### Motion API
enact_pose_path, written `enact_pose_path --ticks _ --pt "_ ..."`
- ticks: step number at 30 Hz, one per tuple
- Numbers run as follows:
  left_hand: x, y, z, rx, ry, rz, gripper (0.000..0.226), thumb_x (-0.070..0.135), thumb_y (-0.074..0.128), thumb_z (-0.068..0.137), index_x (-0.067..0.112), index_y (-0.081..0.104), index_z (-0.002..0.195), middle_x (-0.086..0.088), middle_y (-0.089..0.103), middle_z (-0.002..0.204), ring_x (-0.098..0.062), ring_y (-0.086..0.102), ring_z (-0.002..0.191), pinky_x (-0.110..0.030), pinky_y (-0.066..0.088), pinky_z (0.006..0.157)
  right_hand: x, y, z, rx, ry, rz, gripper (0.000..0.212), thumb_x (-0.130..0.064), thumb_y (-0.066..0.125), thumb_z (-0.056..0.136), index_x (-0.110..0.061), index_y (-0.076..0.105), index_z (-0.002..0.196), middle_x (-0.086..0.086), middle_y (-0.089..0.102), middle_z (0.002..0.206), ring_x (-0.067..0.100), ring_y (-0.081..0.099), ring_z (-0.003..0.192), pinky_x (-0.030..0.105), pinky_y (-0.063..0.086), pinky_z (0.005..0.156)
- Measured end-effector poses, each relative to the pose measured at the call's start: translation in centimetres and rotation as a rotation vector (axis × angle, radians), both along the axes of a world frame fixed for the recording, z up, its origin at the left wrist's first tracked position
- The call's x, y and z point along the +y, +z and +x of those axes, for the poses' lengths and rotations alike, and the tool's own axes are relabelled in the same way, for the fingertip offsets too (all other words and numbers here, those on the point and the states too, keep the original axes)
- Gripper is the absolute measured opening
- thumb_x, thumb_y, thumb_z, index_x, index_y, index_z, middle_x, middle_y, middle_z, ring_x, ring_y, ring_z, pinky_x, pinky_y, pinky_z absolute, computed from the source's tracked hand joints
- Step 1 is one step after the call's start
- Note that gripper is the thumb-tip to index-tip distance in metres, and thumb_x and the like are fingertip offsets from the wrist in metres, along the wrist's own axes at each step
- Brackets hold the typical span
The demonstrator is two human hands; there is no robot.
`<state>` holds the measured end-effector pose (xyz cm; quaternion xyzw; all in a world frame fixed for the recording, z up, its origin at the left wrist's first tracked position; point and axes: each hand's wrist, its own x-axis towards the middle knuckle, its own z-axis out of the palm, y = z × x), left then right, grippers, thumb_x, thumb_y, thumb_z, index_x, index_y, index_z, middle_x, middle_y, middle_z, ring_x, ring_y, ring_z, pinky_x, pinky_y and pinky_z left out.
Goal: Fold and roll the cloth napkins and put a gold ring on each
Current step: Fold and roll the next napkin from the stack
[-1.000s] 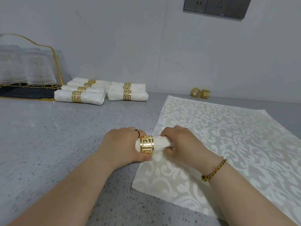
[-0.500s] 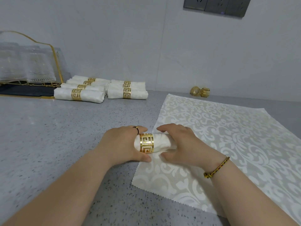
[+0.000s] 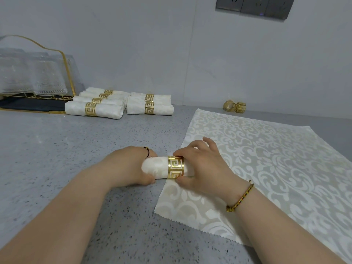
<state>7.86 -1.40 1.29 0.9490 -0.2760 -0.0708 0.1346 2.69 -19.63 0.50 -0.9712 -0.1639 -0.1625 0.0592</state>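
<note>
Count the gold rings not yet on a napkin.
2. Both lie on the counter by the back wall, beyond the flat napkin: left ring, right ring. None appears hidden.

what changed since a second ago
The gold ring slid right along the rolled napkin, from its left end toward the middle. The right hand left the roll and now pinches the ring; the left hand holds the bared left end. The finished rolls, spare rings and flat napkin stayed put.
</note>
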Motion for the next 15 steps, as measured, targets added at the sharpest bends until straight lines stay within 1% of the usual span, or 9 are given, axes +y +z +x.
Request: enact_pose_path --ticks 3,6,7,9,10,11,12,13,15 --pt "-0.1 0.0 -0.1 0.012 0.009 -0.022 0.047 0.038 0.069 0.074 0.037 0.05 0.117 0.015 0.054 0.1 -0.007 0.05 0.09 -0.022 0.044 0.078 -0.1 0.3 -0.1 0.026 -0.011 -0.021 0.05 -0.034 0.064 0.078 -0.023 0.05 0.125 -0.009 0.057 0.118 0.013 0.034 0.124 0.032 -0.005 0.113" --pt "0.0 0.3 -0.4 0.025 -0.002 -0.051 0.059 0.038 0.072 0.071 0.036 0.045 0.124 0.015 0.052 0.111 -0.006 0.05 0.098 -0.022 0.043 0.086 -0.4 0.6 -0.3 0.163 -0.031 0.042 0.07 -0.038 0.068 0.075 -0.027 0.036 0.136 -0.01 0.045 0.132 0.01 0.024 0.131 0.029 -0.005 0.112" --pt "0.1 0.4 -0.3 0.034 -0.002 -0.064 0.065 0.038 0.074 0.07 0.035 0.042 0.127 0.016 0.05 0.115 -0.005 0.049 0.099 -0.021 0.042 0.087 -1.0 0.8 -0.3 0.227 -0.049 0.101 0.076 -0.038 0.07 0.074 -0.029 0.031 0.138 -0.01 0.04 0.135 0.01 0.022 0.132 0.027 0.0 0.112" --pt "0.7 0.6 -0.1 0.069 0.003 -0.102 0.068 0.034 0.076 0.069 0.036 0.039 0.126 0.019 0.047 0.11 -0.001 0.05 0.09 -0.013 0.041 0.078 -2.8 1.3 -0.5 0.37 -0.09 0.244 0.078 -0.032 0.073 0.073 -0.03 0.03 0.138 -0.011 0.039 0.135 0.011 0.028 0.13 0.023 0.018 0.108" --pt "1.0 0.7 0.0 0.092 0.005 -0.12 0.063 0.031 0.077 0.068 0.038 0.041 0.119 0.021 0.048 0.105 0.002 0.05 0.084 -0.01 0.039 0.072 -3.7 1.4 -0.5 0.452 -0.108 0.303 0.075 -0.028 0.073 0.074 -0.03 0.031 0.136 -0.012 0.042 0.129 0.01 0.037 0.123 0.019 0.03 0.102" --pt "1.4 0.7 0.2 0.114 0.006 -0.139 0.055 0.028 0.077 0.069 0.039 0.042 0.109 0.02 0.05 0.101 0.002 0.05 0.082 -0.008 0.039 0.068 -4.4 1.5 -0.5 0.529 -0.123 0.356 0.072 -0.024 0.073 0.075 -0.029 0.033 0.134 -0.014 0.045 0.121 0.008 0.048 0.11 0.013 0.04 0.089" --pt "1.7 0.7 0.4 0.138 0.008 -0.158 0.048 0.026 0.077 0.069 0.039 0.045 0.101 0.017 0.054 0.099 0.001 0.052 0.083 -0.007 0.039 0.066 -4.8 1.6 -0.6 0.59 -0.132 0.404 0.067 -0.019 0.071 0.076 -0.028 0.036 0.132 -0.015 0.047 0.112 0.005 0.054 0.091 0.008 0.044 0.073" --pt "1.9 0.7 0.5 0.16 0.011 -0.178 0.044 0.024 0.077 0.069 0.039 0.047 0.097 0.014 0.056 0.096 0.0 0.053 0.083 -0.007 0.04 0.064 -5.1 1.5 -0.5 0.629 -0.13 0.446 0.06 -0.015 0.07 0.077 -0.027 0.039 0.128 -0.015 0.048 0.103 0.005 0.055 0.076 0.007 0.044 0.058" --pt "2.0 0.7 0.5 0.179 0.018 -0.209 0.039 0.021 0.076 0.07 0.036 0.051 0.095 0.014 0.058 0.089 0.0 0.054 0.077 -0.005 0.041 0.06 -5.3 1.3 -0.4 0.63 -0.111 0.494 0.046 -0.01 0.068 0.078 -0.026 0.046 0.116 -0.013 0.049 0.092 0.007 0.052 0.063 0.008 0.041 0.047"
